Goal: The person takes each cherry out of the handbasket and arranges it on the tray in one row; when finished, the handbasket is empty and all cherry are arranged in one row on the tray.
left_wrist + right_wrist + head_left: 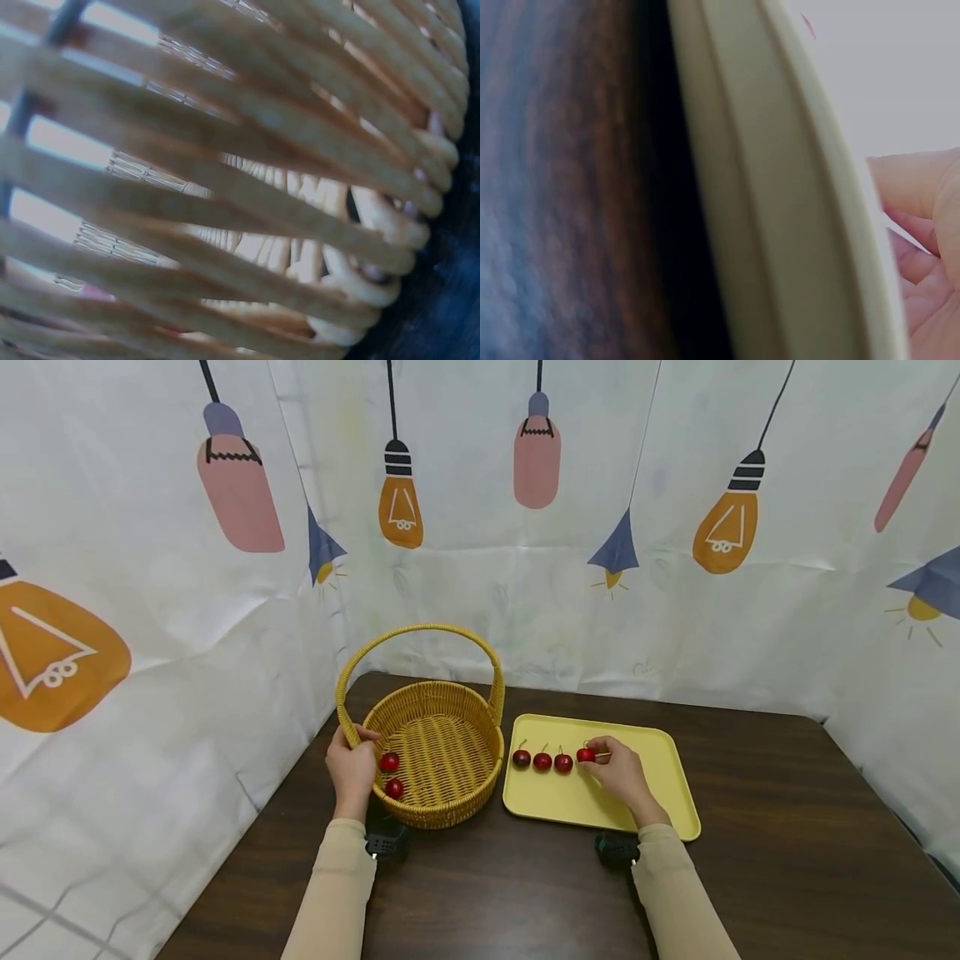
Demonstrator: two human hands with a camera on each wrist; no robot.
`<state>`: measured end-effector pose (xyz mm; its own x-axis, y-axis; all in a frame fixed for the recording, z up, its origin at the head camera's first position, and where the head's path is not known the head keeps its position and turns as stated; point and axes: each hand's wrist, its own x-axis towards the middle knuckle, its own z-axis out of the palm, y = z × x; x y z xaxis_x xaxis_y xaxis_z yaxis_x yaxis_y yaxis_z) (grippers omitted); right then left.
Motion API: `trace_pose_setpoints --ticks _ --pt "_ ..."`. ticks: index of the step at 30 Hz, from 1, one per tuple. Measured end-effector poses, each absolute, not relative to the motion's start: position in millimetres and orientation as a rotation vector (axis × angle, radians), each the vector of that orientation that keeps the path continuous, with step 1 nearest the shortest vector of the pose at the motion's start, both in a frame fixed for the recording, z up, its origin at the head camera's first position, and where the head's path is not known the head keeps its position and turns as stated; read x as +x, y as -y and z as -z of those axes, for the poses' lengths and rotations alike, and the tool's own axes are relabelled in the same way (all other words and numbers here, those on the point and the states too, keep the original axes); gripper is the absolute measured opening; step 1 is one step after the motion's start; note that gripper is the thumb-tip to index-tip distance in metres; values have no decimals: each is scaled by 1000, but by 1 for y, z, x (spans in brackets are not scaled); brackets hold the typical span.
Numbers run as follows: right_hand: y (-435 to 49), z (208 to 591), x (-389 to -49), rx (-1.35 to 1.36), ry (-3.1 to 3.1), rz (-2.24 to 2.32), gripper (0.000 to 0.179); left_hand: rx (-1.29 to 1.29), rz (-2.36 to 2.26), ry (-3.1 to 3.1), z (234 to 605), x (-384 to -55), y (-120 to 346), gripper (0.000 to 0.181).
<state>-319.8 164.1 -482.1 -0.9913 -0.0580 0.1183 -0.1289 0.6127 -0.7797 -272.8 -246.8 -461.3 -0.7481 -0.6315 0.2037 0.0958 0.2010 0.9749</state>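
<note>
A yellow wicker basket (442, 814) with a tall arched handle stands on the left side. My left hand (352, 777) grips it where the handle meets the rim. Two dark red cherries (389, 762) lie inside against the left wall. Blurred basket slats (247, 127) fill the left wrist view, which hides that hand. Over a yellow tray (570, 810), my right hand (622, 777) pinches a red cherry (586, 754) between thumb and fingers. Left of it, three stemmed cherries (542, 762) sit in a row on the tray. The tray's rim (795, 187) partly covers my right hand (922, 225) in the right wrist view.
Both basket and tray rest on a dark brown wooden table (510, 877), the basket left of the tray with a narrow gap between. A white curtain (480, 585) printed with lamps and pencils hangs behind the table and along its sides.
</note>
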Motion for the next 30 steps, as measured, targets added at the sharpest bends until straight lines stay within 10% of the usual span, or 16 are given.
trace_pose_setpoints --ticks 30 --pt "-170 476 -318 227 2912 -1323 41 491 1603 1889 461 -273 247 18"
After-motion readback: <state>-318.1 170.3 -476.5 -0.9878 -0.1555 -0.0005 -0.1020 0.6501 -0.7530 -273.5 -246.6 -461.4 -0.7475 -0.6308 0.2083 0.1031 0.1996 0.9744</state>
